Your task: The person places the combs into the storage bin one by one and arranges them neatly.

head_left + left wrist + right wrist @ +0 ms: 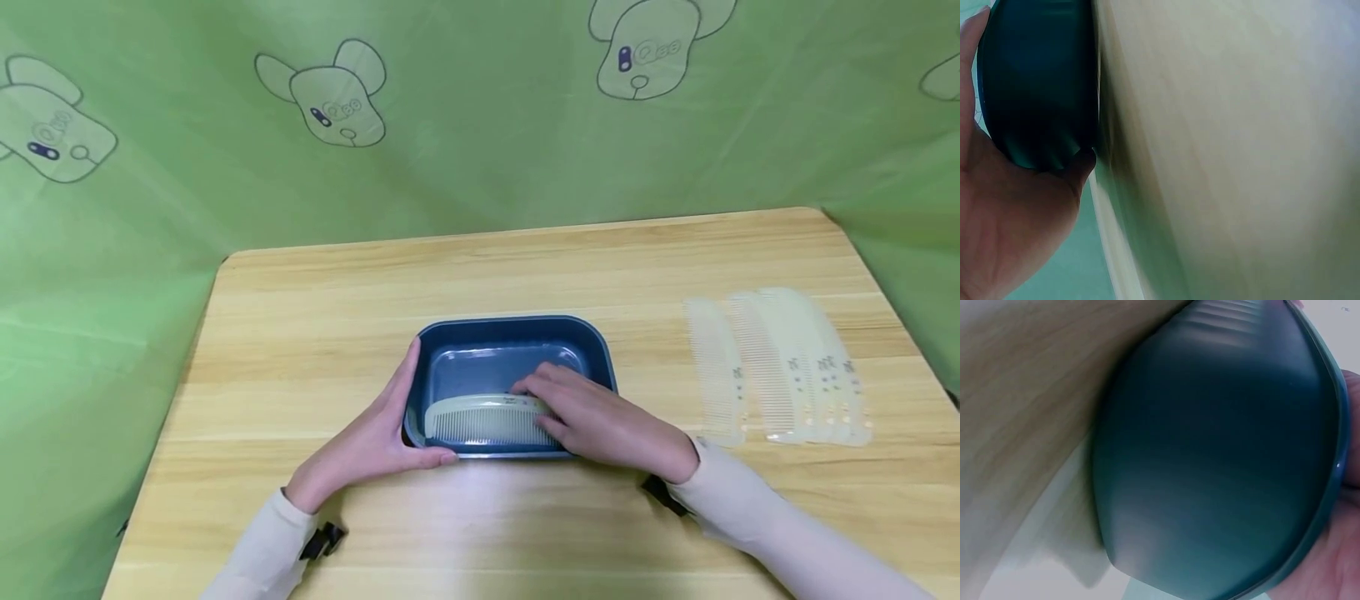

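In the head view a dark blue rectangular plastic basin (480, 371) sits near the middle of the table. My left hand (363, 442) holds its left end, thumb along the front side and fingers along the left side. A pale, translucent comb (480, 421) lies lengthwise inside, along the front wall, teeth toward me. At the comb's right end, my right hand (592, 417) reaches over the basin's front right and pinches it between thumb and fingers. In the right wrist view the basin's outer wall (1216, 444) hides the comb and most of the fingers.
To the right on the wooden table (322, 333) lies a pale comb (716, 375). Beside it, several similar combs (817, 367) overlap in a fan. Behind the table hangs a green curtain (480, 167) with printed cartoon heads.
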Demonstrator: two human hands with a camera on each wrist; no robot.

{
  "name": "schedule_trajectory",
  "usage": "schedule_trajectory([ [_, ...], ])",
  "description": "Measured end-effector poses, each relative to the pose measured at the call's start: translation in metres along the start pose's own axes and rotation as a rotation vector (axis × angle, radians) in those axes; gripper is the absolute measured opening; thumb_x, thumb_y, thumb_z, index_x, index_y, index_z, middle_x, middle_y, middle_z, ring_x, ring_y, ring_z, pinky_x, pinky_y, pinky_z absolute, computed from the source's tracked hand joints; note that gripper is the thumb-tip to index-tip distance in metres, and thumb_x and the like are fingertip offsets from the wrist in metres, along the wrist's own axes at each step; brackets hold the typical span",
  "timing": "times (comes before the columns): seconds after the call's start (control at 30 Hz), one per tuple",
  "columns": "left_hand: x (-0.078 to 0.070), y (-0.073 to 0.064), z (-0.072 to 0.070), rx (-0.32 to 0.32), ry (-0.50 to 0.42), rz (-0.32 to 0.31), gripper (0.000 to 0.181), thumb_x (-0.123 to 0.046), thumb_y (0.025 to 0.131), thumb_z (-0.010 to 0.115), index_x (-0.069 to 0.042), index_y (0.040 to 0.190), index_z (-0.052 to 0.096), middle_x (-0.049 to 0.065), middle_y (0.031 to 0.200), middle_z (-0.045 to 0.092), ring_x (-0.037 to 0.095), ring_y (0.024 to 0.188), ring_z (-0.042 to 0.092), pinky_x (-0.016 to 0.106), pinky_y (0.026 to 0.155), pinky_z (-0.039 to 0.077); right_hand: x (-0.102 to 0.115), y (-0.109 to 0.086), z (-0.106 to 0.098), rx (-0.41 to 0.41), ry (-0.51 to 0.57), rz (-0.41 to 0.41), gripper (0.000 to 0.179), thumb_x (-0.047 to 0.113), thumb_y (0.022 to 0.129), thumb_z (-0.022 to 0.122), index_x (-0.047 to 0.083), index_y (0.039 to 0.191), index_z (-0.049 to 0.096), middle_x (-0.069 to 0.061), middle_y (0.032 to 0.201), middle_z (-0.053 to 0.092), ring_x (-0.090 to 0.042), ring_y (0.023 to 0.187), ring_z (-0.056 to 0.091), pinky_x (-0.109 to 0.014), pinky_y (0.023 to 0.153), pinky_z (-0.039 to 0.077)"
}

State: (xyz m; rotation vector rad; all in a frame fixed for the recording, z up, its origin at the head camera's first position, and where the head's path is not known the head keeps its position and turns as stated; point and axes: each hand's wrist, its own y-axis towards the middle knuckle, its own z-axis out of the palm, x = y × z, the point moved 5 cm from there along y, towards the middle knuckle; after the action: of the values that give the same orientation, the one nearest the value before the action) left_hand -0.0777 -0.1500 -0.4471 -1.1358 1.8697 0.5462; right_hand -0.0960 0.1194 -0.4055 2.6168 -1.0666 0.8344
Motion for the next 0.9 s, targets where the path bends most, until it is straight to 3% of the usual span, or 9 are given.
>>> schedule_trajectory([
  [0.57, 0.0018, -0.0017, 0.0009, -0.005, 0.007, -0.023, 0.145, -0.047, 0.084, 0.096, -0.027, 0.175, -0.015, 0.0, 0.182, -0.008, 0.028, 0.165, 0.008, 0.058, 0.127, 0.024, -0.0023, 0.002, 0.0012, -0.007, 0.0, 0.01, 0.035, 0.006, 0.101, 0.078, 0.005, 0.135, 0.07, -0.002, 0.118, 0.063, -0.018, 0.106, 0.056, -0.042, 0.09, 0.052],
  [0.9, 0.0, -0.0011, 0.0004, -0.008, 0.004, -0.008, 0.146, -0.043, 0.083, 0.098, -0.026, 0.175, -0.015, 0.0, 0.182, -0.007, 0.028, 0.165, 0.011, 0.059, 0.127, 0.025, -0.0036, -0.0025, -0.0075, -0.063, 0.11, 0.056, 0.033, 0.008, 0.102, 0.077, 0.004, 0.134, 0.071, -0.006, 0.126, 0.062, -0.023, 0.113, 0.059, -0.042, 0.093, 0.054],
])
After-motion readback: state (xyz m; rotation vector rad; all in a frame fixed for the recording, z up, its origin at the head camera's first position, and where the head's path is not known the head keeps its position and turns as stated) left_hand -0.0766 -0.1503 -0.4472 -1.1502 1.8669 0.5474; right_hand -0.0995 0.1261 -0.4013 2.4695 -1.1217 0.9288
